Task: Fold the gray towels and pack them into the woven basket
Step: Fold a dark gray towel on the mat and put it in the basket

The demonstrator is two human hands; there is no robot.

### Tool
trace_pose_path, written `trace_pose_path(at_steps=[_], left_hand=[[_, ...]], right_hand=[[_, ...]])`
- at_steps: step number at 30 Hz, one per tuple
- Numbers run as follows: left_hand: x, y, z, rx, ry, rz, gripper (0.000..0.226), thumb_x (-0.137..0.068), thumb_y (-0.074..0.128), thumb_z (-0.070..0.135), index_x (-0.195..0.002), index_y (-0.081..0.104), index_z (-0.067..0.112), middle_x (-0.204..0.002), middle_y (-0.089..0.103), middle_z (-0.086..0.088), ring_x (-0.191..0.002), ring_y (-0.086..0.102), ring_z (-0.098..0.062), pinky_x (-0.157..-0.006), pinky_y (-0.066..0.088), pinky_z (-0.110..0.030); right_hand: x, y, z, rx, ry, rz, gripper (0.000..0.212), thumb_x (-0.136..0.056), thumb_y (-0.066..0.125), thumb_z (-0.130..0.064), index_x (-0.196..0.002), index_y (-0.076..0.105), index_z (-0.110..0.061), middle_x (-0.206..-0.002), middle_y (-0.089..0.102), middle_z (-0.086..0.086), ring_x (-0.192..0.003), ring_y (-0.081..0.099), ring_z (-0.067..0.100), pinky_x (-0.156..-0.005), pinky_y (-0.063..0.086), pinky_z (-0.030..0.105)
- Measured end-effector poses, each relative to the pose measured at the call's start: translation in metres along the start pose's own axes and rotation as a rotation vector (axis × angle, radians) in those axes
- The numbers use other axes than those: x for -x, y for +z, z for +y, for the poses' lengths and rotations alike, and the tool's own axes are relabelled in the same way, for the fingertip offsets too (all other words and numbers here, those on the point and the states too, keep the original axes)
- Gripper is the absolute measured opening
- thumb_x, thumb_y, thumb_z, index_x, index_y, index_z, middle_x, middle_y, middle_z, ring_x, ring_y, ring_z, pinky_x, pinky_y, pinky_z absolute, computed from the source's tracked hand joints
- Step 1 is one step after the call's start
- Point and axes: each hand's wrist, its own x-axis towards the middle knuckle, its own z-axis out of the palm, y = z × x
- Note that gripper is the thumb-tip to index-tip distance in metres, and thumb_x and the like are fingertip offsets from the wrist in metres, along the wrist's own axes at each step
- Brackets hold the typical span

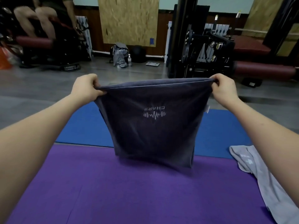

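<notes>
A dark gray towel [153, 135] with a white logo hangs doubled over in front of me, its lower edge just touching the purple mat [113, 191]. My left hand [87, 87] pinches its top left corner. My right hand [224, 89] pinches the top right corner. Both hands hold the top edge stretched level. A light gray towel [262, 178] lies crumpled on the purple mat at the right. No woven basket is in view.
A blue mat [84, 126] lies beyond the purple one on a gray floor. Gym machines [202, 46] stand behind, with a bag [119, 55] and a bottle by the wall. A person sits on a bench [34, 41] at the far left.
</notes>
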Motion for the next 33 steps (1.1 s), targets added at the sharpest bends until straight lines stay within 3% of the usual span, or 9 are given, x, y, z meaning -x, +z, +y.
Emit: trace_pose_path(at_steps=[5, 7, 10, 13, 18, 22, 25, 28, 33], left_hand=[[0.024, 0.009, -0.008, 0.017, 0.043, -0.072, 0.03, -0.07, 0.078, 0.008, -0.077, 0.048, 0.01, -0.074, 0.053, -0.004, -0.074, 0.049, -0.025, -0.061, 0.033, -0.03], [0.047, 0.015, -0.019, 0.023, 0.076, -0.181, 0.03, -0.068, 0.081, 0.01, -0.085, 0.057, 0.014, -0.08, 0.059, -0.003, -0.075, 0.054, -0.021, -0.067, 0.037, -0.027], [0.088, 0.028, -0.039, -0.033, 0.193, -0.367, 0.025, -0.065, 0.083, 0.012, -0.07, 0.063, 0.025, -0.069, 0.062, 0.011, -0.071, 0.056, -0.004, -0.06, 0.039, -0.016], [0.14, 0.049, -0.059, -0.114, 0.313, -0.615, 0.031, -0.062, 0.086, 0.017, -0.06, 0.059, 0.032, -0.062, 0.056, 0.013, -0.071, 0.052, -0.005, -0.06, 0.038, -0.02], [0.242, 0.084, -0.083, -0.231, 0.382, -1.151, 0.015, -0.071, 0.076, 0.022, -0.083, 0.068, 0.018, -0.071, 0.049, 0.02, -0.076, 0.048, -0.002, -0.064, 0.03, -0.007], [0.306, 0.103, -0.095, -0.2, 0.206, -1.586, 0.023, -0.072, 0.076, 0.017, -0.092, 0.065, 0.017, -0.081, 0.063, -0.001, -0.072, 0.05, -0.003, -0.064, 0.035, -0.014], [0.321, 0.108, -0.098, -0.188, 0.066, -1.755, 0.026, -0.074, 0.077, 0.013, -0.095, 0.064, 0.007, -0.051, 0.052, 0.018, -0.047, 0.044, 0.006, -0.052, 0.034, -0.009], [0.304, 0.114, -0.104, -0.07, -0.032, -1.639, 0.016, -0.078, 0.075, 0.012, -0.079, 0.06, 0.006, -0.044, 0.049, 0.02, -0.044, 0.044, 0.006, -0.05, 0.035, -0.011], [0.251, 0.146, -0.124, 0.194, -0.251, -1.084, 0.011, -0.077, 0.075, 0.009, -0.076, 0.065, 0.011, -0.064, 0.06, 0.005, -0.061, 0.052, -0.007, -0.056, 0.043, -0.017]], right_hand=[[0.044, -0.016, 0.016, -0.212, -0.026, -0.061, 0.019, -0.091, 0.048, 0.001, -0.099, 0.06, -0.011, -0.085, 0.058, 0.002, -0.07, 0.049, 0.007, -0.059, 0.037, 0.007], [0.076, -0.018, 0.039, -0.228, -0.029, -0.188, 0.018, -0.09, 0.051, 0.004, -0.093, 0.059, -0.011, -0.081, 0.06, 0.001, -0.067, 0.053, -0.004, -0.062, 0.039, 0.005], [0.13, -0.019, 0.077, -0.237, 0.042, -0.465, 0.023, -0.086, 0.056, 0.01, -0.084, 0.06, -0.013, -0.077, 0.063, -0.003, -0.067, 0.058, -0.007, -0.067, 0.043, 0.007], [0.187, -0.021, 0.11, -0.315, 0.197, -0.759, 0.029, -0.082, 0.056, 0.019, -0.078, 0.061, -0.01, -0.065, 0.065, -0.003, -0.061, 0.057, -0.002, -0.062, 0.045, 0.01], [0.274, -0.017, 0.154, -0.255, 0.397, -1.199, 0.017, -0.08, 0.063, 0.01, -0.08, 0.065, -0.007, -0.067, 0.06, 0.004, -0.061, 0.054, 0.008, -0.061, 0.045, 0.021], [0.326, -0.014, 0.165, -0.294, 0.622, -1.574, 0.015, -0.067, 0.067, -0.01, -0.081, 0.063, -0.008, -0.06, 0.056, -0.002, -0.057, 0.055, 0.009, -0.06, 0.048, 0.023], [0.342, -0.013, 0.172, -0.293, 0.696, -1.72, 0.019, -0.067, 0.068, -0.011, -0.085, 0.062, -0.009, -0.061, 0.06, -0.005, -0.059, 0.058, 0.007, -0.061, 0.051, 0.023], [0.341, -0.003, 0.184, -0.312, 0.735, -1.551, 0.012, -0.079, 0.066, 0.004, -0.085, 0.062, -0.005, -0.064, 0.06, 0.001, -0.06, 0.057, 0.01, -0.06, 0.05, 0.023], [0.317, 0.03, 0.191, -0.405, 0.806, -1.061, 0.017, -0.088, 0.052, 0.011, -0.084, 0.06, -0.004, -0.06, 0.058, 0.002, -0.049, 0.048, 0.005, -0.048, 0.04, 0.015]])
